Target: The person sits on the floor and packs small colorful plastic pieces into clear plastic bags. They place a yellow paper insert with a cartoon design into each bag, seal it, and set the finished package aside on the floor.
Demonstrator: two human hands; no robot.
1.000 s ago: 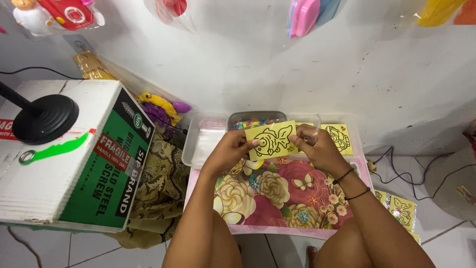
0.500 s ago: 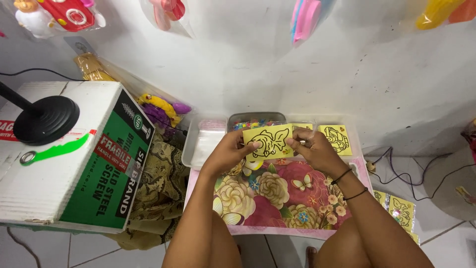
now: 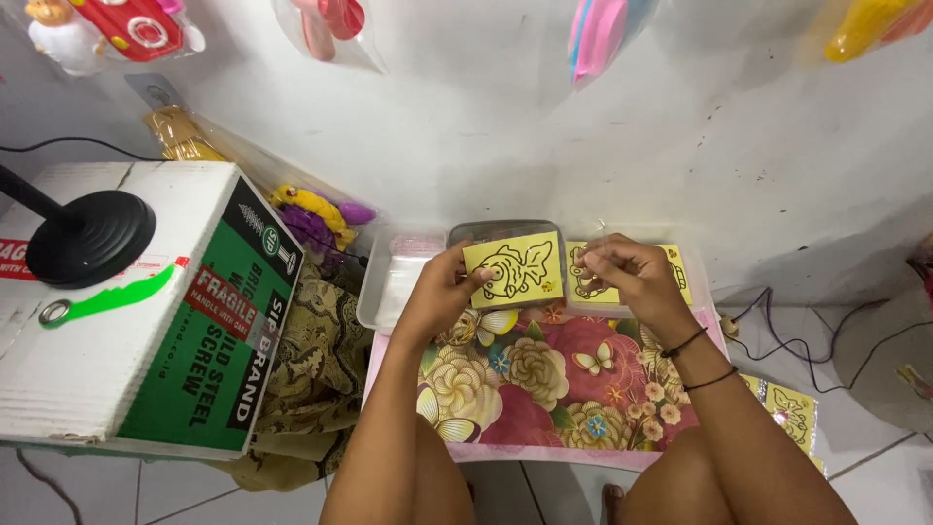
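Card (image 3: pixel 513 269), yellow with a black fish outline, is held upright above the far edge of the floral board (image 3: pixel 544 389), facing the person for inspection. Left hand (image 3: pixel 442 292) pinches its left edge; right hand (image 3: pixel 622 277) closes on a clear sleeve (image 3: pixel 583 255) beside it.
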